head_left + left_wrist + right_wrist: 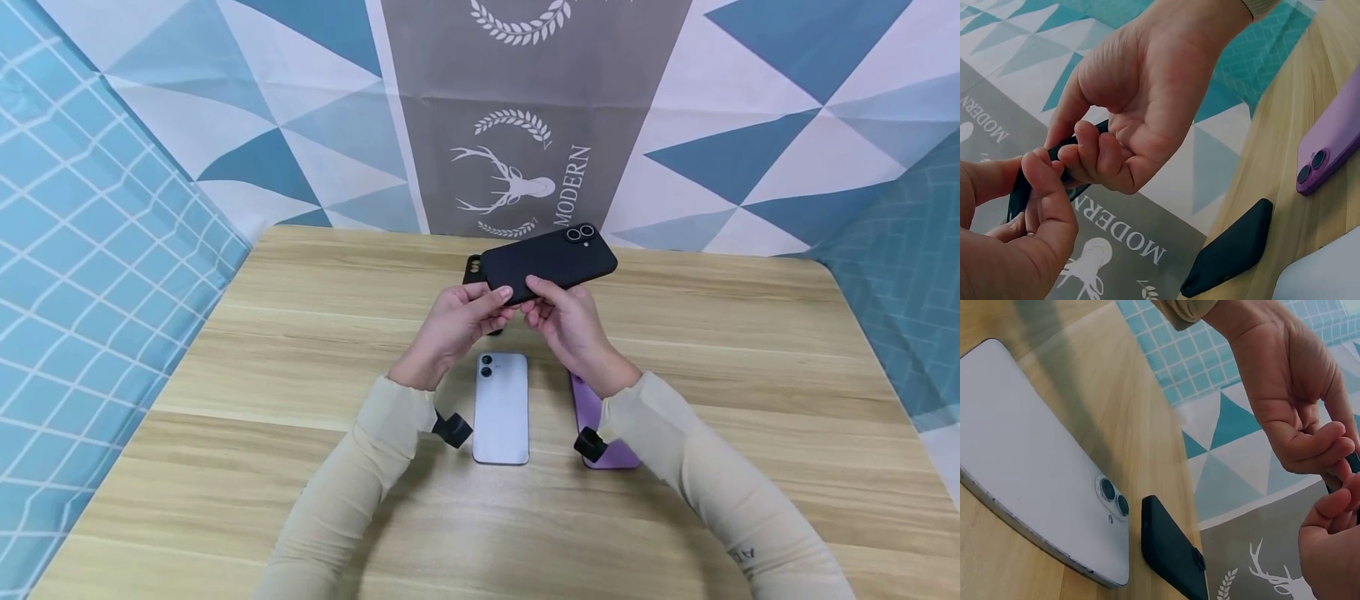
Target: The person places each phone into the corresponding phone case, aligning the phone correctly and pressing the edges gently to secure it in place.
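Observation:
A black phone [555, 260] with two camera lenses is held up tilted above the far part of the table, its back facing the head camera. My left hand [459, 321] pinches its lower left corner, thumb on the back. My right hand [568, 327] grips the lower edge close beside it, thumb also on the back. In both wrist views the fingers of the two hands nearly meet and hide most of the phone. Behind the left hand, partly covered, a second black phone [1169, 550] lies on the table.
A white phone [501, 417] lies on the wooden table [300, 350] below the hands, camera end away from me. Right of it is a purple phone [618, 457], partly under the right wrist. A patterned cloth backdrop [330, 125] stands behind the table's far edge.

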A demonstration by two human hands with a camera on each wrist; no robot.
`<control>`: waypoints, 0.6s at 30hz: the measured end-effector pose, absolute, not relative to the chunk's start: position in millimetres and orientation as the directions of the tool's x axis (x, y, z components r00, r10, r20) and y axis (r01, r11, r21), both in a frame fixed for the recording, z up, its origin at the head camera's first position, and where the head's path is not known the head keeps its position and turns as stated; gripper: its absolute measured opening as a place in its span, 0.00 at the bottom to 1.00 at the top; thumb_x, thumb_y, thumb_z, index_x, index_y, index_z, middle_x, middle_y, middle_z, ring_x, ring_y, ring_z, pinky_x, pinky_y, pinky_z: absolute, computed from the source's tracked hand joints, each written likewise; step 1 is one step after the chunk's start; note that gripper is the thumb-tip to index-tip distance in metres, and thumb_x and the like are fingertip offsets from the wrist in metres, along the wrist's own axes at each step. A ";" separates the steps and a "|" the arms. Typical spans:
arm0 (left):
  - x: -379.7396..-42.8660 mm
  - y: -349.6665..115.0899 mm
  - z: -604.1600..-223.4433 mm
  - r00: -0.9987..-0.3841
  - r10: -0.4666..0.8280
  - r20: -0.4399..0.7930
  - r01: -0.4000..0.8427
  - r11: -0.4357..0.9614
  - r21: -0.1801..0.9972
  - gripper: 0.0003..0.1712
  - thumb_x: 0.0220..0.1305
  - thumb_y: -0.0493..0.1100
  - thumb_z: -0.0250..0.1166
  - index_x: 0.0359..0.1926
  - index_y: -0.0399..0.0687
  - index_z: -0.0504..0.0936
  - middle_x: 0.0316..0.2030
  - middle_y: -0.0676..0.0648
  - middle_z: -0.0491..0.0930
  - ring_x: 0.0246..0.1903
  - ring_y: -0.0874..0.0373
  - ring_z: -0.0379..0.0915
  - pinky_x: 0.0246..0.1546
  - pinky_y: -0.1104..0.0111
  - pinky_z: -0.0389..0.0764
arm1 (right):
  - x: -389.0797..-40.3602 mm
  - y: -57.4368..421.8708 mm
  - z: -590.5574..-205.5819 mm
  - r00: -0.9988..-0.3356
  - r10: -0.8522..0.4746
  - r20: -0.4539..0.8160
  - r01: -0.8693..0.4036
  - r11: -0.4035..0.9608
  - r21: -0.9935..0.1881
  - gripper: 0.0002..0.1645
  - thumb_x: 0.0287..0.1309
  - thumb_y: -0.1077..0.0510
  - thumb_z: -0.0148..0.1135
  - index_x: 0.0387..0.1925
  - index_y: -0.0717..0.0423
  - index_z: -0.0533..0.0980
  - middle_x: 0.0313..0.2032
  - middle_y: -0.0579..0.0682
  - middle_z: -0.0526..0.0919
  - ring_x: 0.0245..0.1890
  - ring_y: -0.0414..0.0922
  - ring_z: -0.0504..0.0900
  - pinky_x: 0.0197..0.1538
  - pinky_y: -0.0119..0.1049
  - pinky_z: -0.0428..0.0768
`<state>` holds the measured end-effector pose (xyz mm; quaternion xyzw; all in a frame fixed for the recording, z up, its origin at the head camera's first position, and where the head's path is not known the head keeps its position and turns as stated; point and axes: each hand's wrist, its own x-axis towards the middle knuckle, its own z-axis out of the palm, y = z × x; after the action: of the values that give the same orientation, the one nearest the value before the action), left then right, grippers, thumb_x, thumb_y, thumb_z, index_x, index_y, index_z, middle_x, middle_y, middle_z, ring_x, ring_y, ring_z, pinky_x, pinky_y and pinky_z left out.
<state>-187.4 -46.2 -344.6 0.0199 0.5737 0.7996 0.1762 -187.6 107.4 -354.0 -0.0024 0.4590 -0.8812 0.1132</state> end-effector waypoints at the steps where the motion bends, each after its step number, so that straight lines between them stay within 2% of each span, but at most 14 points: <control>1: -187.3 -45.8 -344.8 -0.938 0.303 -0.167 -0.257 -0.287 0.923 0.07 0.60 0.35 0.55 0.26 0.41 0.76 0.18 0.51 0.78 0.21 0.65 0.74 0.26 0.78 0.78 | -187.5 107.8 -354.3 -0.974 -0.205 -0.098 0.197 -0.549 -0.812 0.07 0.57 0.60 0.54 0.25 0.57 0.72 0.14 0.47 0.78 0.14 0.38 0.71 0.22 0.25 0.71; 6: -187.4 -43.7 -346.1 -0.942 0.292 -0.165 -0.260 -0.324 0.910 0.08 0.59 0.35 0.56 0.23 0.43 0.77 0.19 0.51 0.79 0.22 0.65 0.75 0.27 0.78 0.77 | -185.3 108.0 -354.9 -0.982 -0.164 -0.089 0.163 -0.528 -0.833 0.08 0.57 0.58 0.55 0.25 0.57 0.70 0.15 0.46 0.77 0.15 0.37 0.72 0.23 0.25 0.72; 11: -187.0 -41.2 -347.3 -0.947 0.278 -0.164 -0.258 -0.350 0.900 0.10 0.58 0.34 0.57 0.21 0.44 0.77 0.20 0.51 0.79 0.22 0.64 0.76 0.27 0.78 0.78 | -184.7 106.4 -355.8 -0.998 -0.032 -0.059 0.067 -0.524 -0.849 0.05 0.55 0.62 0.56 0.27 0.56 0.69 0.15 0.45 0.77 0.16 0.37 0.73 0.24 0.26 0.74; 18: -185.0 -37.0 -350.5 -0.944 0.271 -0.188 -0.284 -0.377 0.881 0.07 0.57 0.33 0.57 0.24 0.42 0.78 0.22 0.49 0.78 0.23 0.63 0.76 0.28 0.78 0.78 | -185.7 107.5 -354.2 -0.996 0.049 -0.068 0.034 -0.508 -0.861 0.06 0.58 0.60 0.53 0.30 0.59 0.69 0.18 0.46 0.78 0.19 0.38 0.76 0.28 0.27 0.77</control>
<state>-185.0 -37.0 -350.5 -0.0060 0.5322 0.8299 0.1673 -185.7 107.5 -354.2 0.0418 0.4958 -0.8674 -0.0043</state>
